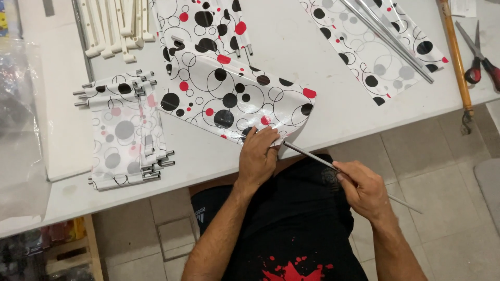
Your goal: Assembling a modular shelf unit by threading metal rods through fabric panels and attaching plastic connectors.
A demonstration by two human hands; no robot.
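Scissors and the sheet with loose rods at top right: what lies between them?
A long wooden stick lies between the scissors and the patterned sheet, on the white table, in the head view.

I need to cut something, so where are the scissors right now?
In the head view the scissors lie at the far right edge of the white table, just right of the wooden stick, far from both hands.

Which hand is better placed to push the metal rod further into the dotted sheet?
Right: the right hand grips the metal rod, whose tip meets the dotted sheet. The left hand pins that edge.
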